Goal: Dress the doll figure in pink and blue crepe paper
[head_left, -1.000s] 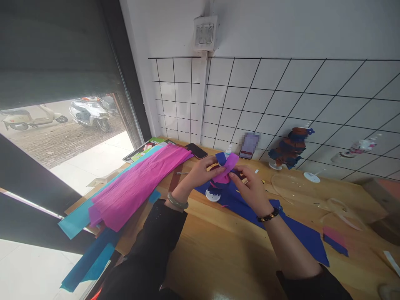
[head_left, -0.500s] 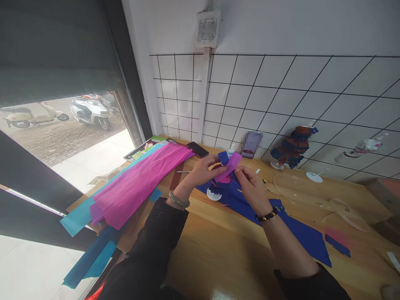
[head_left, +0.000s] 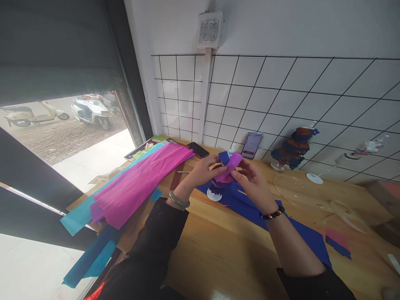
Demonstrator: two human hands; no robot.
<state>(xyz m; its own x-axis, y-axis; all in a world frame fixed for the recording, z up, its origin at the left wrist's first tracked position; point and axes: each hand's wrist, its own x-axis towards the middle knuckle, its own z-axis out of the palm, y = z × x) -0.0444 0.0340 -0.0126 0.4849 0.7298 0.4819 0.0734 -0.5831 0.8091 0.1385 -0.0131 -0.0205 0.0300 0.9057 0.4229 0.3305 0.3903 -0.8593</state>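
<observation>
My left hand [head_left: 206, 170] is closed, pinching a small figure wrapped in crepe paper between thumb and fingers. A purple crepe paper strip [head_left: 234, 161] and a dark blue piece [head_left: 223, 157] stick up from it. Closed on the other side, my right hand [head_left: 254, 185] presses its thumb against the purple strip, its other fingers curled behind. Pink and blue frills show under the hands, above a white round base [head_left: 214, 194] that is tilted toward me. A dark blue crepe paper sheet [head_left: 308, 239] lies on the table beneath my right forearm.
Pink crepe paper [head_left: 134, 187] and light blue sheets [head_left: 76, 218] lie at the left. A dark phone [head_left: 199, 150] rests near the wall; another phone [head_left: 251, 146] leans against it. Farther right stand a blue-and-brown frilled figure [head_left: 295, 146] and a white disc [head_left: 314, 178].
My right hand has turned and shifted slightly right, its fingers going behind the purple strip and its thumb in front. The left hand has stayed almost still.
</observation>
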